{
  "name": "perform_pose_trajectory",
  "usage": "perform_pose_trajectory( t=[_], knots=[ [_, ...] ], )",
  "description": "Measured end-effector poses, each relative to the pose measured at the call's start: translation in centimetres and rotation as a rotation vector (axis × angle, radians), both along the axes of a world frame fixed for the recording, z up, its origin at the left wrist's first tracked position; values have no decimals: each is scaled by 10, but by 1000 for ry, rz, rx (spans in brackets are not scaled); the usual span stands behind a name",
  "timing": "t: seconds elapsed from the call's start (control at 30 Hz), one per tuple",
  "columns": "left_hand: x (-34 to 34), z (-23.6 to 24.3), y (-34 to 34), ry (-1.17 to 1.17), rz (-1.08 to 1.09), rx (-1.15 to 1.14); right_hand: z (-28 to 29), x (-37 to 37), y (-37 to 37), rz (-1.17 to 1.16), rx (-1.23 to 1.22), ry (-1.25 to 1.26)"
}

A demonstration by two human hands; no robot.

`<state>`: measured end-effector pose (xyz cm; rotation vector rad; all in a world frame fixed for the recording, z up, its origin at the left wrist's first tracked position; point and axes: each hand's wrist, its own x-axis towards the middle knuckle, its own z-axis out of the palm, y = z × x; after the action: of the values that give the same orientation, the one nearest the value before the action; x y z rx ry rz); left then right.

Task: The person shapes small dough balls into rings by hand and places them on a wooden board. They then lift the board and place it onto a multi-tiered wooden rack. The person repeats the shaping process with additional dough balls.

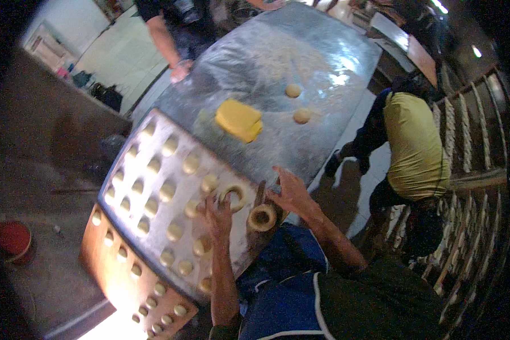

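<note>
My left hand (216,214) is closed with bent fingers on a pale ring (241,197) over a floured tray (131,215) of small pale dough rounds (190,163). My right hand (289,190) is open, fingers apart, just above and right of a tan hollow round piece (262,216) and a brown stick-like piece (260,194), at the tray's right end. Beyond the tray, a yellow folded slab (238,120) and two small dough balls (292,90) lie on the floured metal table (345,45).
A wooden board (113,266) with dough rounds lies below the tray. A co-worker's hand (181,70) rests on the far left table edge. A person in yellow (413,144) bends right of the table beside racks (476,130) of long pale strands. A red bucket (11,241) stands left.
</note>
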<state>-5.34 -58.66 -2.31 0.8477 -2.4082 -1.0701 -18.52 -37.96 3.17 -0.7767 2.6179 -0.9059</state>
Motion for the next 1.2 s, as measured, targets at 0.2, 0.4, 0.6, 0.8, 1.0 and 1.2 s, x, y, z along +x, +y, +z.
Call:
perform_pose_trajectory(
  t=[0.2,0.4,0.6,0.8,1.0,1.2],
  knots=[
    [-16,8,12,-32,48,-170,-32,-181,58,-458,-66,519],
    [-18,42,30,6,55,-261,-39,-257,62,53,65,251],
    [-19,59,39,85,51,-123,-34,-268,92,-153,187,174],
    [-60,84,74,191,-72,333,-7,-151,57,-301,-800,-604],
    [-44,94,71,216,-196,722,32,2,-9,-113,-720,-458],
    [53,110,47,287,-123,653,59,90,-49,1,-615,-400]
  ],
)
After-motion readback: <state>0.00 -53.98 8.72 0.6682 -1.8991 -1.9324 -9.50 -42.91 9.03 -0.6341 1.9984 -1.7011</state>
